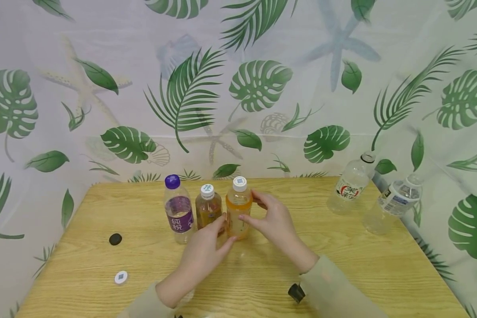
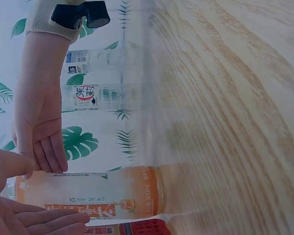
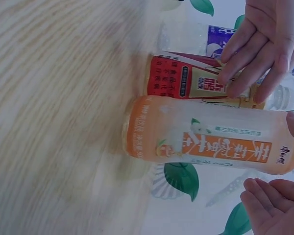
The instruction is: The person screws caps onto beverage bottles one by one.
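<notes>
An orange-and-white labelled bottle (image 1: pixel 239 212) with a white cap stands upright between my hands. My right hand (image 1: pixel 276 221) is at its right side, thumb over the front and fingers towards the back; the right wrist view shows its fingers (image 3: pixel 267 203) apart from the bottle. My left hand (image 1: pixel 202 251) is on the left with straight, spread fingers, its fingertips overlapping the gap beside a smaller brown drink bottle (image 1: pixel 208 212). That bottle has a red and gold label (image 3: pixel 186 81) and a white cap. To its left stands a clear bottle (image 1: pixel 179 212) with a purple label and cap.
Two clear, capless bottles stand at the table's right edge, one with a red-ringed label (image 1: pixel 347 190), the other with a blue-white label (image 1: pixel 395 201). A black cap (image 1: pixel 115 239) and a white cap (image 1: pixel 121 277) lie on the left. A leaf-patterned cloth (image 1: pixel 206 97) hangs behind the table.
</notes>
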Tool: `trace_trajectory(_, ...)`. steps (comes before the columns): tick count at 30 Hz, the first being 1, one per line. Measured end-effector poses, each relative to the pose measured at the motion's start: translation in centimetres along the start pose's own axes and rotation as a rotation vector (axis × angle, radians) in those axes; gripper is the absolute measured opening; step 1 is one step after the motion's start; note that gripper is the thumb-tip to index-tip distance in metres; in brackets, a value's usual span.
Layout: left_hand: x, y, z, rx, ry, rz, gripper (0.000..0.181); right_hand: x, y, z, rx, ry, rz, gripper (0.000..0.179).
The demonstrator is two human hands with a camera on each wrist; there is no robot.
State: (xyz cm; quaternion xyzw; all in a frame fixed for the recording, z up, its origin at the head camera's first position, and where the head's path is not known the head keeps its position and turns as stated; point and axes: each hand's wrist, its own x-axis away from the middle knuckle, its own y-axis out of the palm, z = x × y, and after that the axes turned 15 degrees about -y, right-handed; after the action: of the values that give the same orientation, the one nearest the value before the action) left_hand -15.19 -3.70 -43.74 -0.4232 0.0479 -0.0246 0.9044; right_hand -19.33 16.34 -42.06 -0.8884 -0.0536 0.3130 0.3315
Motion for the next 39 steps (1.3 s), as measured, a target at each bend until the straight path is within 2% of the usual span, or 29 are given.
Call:
trace_trajectory(6,0.8,-1.2,0.3,-0.006,-0.010,0.014,0.059,-0.2,-0.7,-0.5,-0.014,-0.041,0.016,0.071)
trace_trajectory(10,1.2,-2.1,0.8,-0.029,0.016,0.033,0.060,-0.3,-1.5,-1.1,0.001,-0.068,0.027,0.072)
trace_trajectory(17,2.2,-3.9,1.5,-0.049,0.062,0.084,0.060,-0.6,-3.2,-1.7,0.000,-0.045,0.042,0.074)
trace_trajectory(24,2.9,-5.8,1.6,-0.026,0.055,0.134,0.059,-1.0,-5.3,-1.6,0.015,-0.064,0.072,0.075)
trace_trajectory(33,3.0,-8.3,0.2,-0.053,0.088,0.249,0.060,-0.8,-7.6,-0.9,0.051,-0.008,0.098,0.070)
trace_trajectory(39,2.9,-9.9,-1.1,-0.087,0.085,0.312,0.056,-0.8,-9.3,0.7,0.046,-0.002,0.162,0.070)
